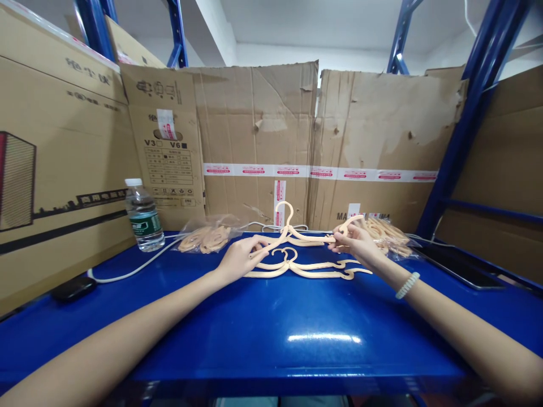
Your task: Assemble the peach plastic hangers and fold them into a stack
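The left hand (240, 257) and right hand (356, 244) are each pinched on one arm end of a thin hanger (297, 237), held just above the bench (271, 328). It is judged light, stiff and snappable, and best gripped at the shoulders.

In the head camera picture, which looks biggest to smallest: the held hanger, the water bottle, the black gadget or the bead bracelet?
1. held hanger, widest by far
2. water bottle
3. black gadget
4. bead bracelet
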`<state>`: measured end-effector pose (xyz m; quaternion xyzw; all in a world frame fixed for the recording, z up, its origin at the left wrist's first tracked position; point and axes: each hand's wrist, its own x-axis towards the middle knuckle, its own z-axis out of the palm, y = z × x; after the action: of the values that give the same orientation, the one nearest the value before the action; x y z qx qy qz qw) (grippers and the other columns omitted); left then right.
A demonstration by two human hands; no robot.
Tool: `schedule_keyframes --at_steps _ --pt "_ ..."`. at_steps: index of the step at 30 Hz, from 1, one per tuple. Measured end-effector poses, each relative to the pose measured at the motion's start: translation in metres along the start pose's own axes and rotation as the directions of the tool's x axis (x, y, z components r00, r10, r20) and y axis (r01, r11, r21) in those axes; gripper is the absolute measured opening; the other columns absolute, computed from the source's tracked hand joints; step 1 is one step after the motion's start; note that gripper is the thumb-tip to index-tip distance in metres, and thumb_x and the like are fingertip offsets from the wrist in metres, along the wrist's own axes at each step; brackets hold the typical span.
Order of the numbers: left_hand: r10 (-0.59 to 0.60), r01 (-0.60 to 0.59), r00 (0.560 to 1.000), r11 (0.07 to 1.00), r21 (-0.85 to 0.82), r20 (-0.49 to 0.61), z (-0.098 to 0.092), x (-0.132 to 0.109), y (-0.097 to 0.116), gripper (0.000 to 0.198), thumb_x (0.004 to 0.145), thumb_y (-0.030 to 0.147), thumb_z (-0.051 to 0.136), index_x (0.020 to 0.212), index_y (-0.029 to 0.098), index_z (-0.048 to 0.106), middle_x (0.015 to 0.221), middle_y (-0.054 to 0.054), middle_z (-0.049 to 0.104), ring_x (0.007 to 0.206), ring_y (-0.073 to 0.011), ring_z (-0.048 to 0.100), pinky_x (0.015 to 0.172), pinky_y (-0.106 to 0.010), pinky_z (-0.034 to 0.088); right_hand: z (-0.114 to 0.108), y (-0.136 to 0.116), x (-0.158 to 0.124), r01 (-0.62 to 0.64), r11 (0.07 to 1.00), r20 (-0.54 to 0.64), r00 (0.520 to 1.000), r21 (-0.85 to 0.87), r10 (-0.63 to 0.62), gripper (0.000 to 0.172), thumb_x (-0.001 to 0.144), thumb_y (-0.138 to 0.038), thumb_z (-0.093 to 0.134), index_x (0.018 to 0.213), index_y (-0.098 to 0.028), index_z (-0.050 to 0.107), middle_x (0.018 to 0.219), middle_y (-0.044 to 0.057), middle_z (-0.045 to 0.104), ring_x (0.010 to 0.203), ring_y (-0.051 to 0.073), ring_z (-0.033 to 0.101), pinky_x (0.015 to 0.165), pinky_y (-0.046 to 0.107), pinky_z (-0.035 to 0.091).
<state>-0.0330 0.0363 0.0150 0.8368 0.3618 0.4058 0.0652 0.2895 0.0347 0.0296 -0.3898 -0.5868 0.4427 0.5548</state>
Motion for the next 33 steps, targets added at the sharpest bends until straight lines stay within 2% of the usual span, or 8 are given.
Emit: schedule_keyframes --at_steps 3,6,12,15,20,24,29,33 --pt "0.135 -0.162 0.983 0.955 0.248 0.124 -0.018 0.005 0.005 0.015 0.085 0.028 0.054 0.093 0.021 0.065 0.078 -0.004 0.067 0.072 -0.0184 0.061 0.067 -0.028 0.042 -0.009 -0.007 0.002 0.004 0.997 0.037 0.999 0.082 -0.007 0.037 0.065 -0.04 0.08 0.087 -0.018 0.061 0.079 0.003 0.064 0.071 0.015 0.063 0.057 0.023 0.055" --pt "0.199 -0.272 0.954 0.885 0.377 0.223 -0.033 0.011 0.007 0.018 0.088 0.027 0.049 0.089 0.019 0.065 0.083 -0.006 0.068 0.079 -0.0205 0.062 0.071 -0.029 0.042 -0.026 -0.014 0.006 -0.047 0.993 0.066 0.997 0.11 0.04 0.029 0.067 -0.037 0.079 0.082 -0.015 0.066 0.075 0.002 0.061 0.063 0.01 0.057 0.053 0.018 0.05" --pt "0.219 -0.359 0.903 0.857 0.37 0.369 -0.051 0.015 0.01 0.023 0.091 0.029 0.046 0.092 0.02 0.067 0.092 -0.005 0.064 0.075 -0.0162 0.061 0.066 -0.026 0.041 -0.06 -0.023 0.011 -0.125 0.992 0.163 0.979 0.032 0.119 0.028 0.066 -0.033 0.078 0.084 -0.015 0.068 0.072 0.001 0.062 0.059 0.01 0.055 0.056 0.021 0.048" --pt "0.203 -0.348 0.875 0.895 0.278 0.44 -0.052 0.014 0.014 0.02 0.088 0.028 0.05 0.084 0.022 0.069 0.084 -0.002 0.065 0.071 -0.0149 0.06 0.063 -0.024 0.039 -0.072 -0.026 0.012 -0.131 0.978 0.21 0.964 -0.162 0.164 0.032 0.064 -0.037 0.079 0.083 -0.014 0.068 0.073 0.003 0.065 0.062 0.012 0.057 0.061 0.024 0.049" --pt "0.163 -0.343 0.83 0.903 0.258 0.534 -0.043 0.009 0.018 0.007 0.078 0.023 0.063 0.074 0.021 0.069 0.072 -0.001 0.065 0.068 -0.0157 0.059 0.059 -0.024 0.037 -0.074 -0.032 0.009 -0.064 0.828 0.466 0.801 -0.557 0.376 0.035 0.064 -0.039 0.078 0.084 -0.012 0.067 0.076 0.004 0.065 0.067 0.014 0.059 0.062 0.025 0.047" --pt "0.172 -0.345 0.808 0.913 0.216 0.564 -0.036 0.006 0.02 0.003 0.073 0.019 0.068 0.073 0.022 0.068 0.069 0.001 0.065 0.065 -0.0154 0.059 0.058 -0.024 0.036 -0.064 -0.034 0.005 0.03 0.692 0.497 0.718 -0.721 0.487 0.032 0.065 -0.041 0.075 0.078 -0.013 0.065 0.068 0.002 0.063 0.063 0.014 0.056 0.059 0.024 0.043" --pt "0.165 -0.327 0.791 0.927 0.181 0.589 -0.032 0.005 0.022 0.005 0.073 0.017 0.067 0.069 0.02 0.066 0.068 0.001 0.065 0.064 -0.0146 0.06 0.057 -0.023 0.037 -0.059 -0.033 0.004 0.164 0.504 0.454 0.715 -0.848 0.531 0.031 0.064 -0.042 0.072 0.077 -0.014 0.069 0.07 0.003 0.064 0.066 0.016 0.055 0.059 0.024 0.039" --pt "0.152 -0.302 0.788 0.94 0.16 0.597 -0.03 0.005 0.021 0.006 0.074 0.015 0.066 0.07 0.019 0.066 0.069 0.001 0.065 0.064 -0.0139 0.06 0.057 -0.022 0.037 -0.057 -0.029 0.004 0.202 0.423 0.426 0.722 -0.883 0.545 0.03 0.062 -0.042 0.07 0.073 -0.014 0.069 0.068 0.004 0.065 0.063 0.016 0.054 0.057 0.024 0.037"
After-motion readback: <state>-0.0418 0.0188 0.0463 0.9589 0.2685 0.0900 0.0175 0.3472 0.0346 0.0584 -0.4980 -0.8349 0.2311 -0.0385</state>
